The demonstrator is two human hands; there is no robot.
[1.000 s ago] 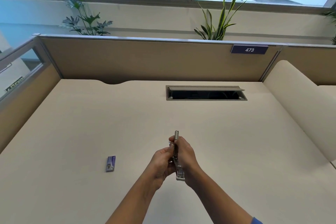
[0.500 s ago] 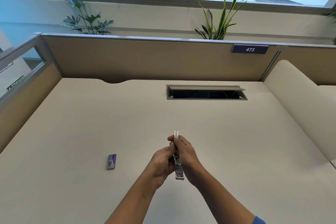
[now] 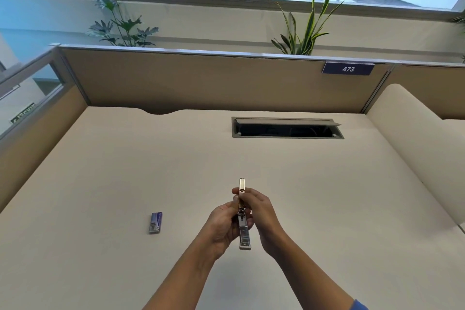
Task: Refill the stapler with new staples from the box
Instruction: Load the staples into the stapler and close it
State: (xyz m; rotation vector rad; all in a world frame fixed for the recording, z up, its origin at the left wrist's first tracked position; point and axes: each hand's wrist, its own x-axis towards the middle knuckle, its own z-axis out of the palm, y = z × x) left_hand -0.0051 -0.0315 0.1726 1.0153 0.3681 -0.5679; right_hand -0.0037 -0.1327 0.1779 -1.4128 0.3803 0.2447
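Observation:
A slim metal stapler [image 3: 244, 233] is held above the cream desk [image 3: 327, 196], lengthwise away from me, its top arm swung open and pointing forward. My left hand [image 3: 222, 224] grips its left side and my right hand [image 3: 259, 211] wraps the right side, fingers on the raised arm. A small purple staple box [image 3: 155, 222] lies flat on the desk to the left of my hands, apart from them.
An open cable hatch [image 3: 286, 128] is set into the desk at the back. Beige partition panels [image 3: 201, 83] close the desk at the back and left; a rounded cream divider [image 3: 415, 146] runs along the right. Plants stand behind the partition.
The stapler has turned slightly, so its open arm points straighter ahead. Both hands stay around it in nearly the same place. The staple box has not moved.

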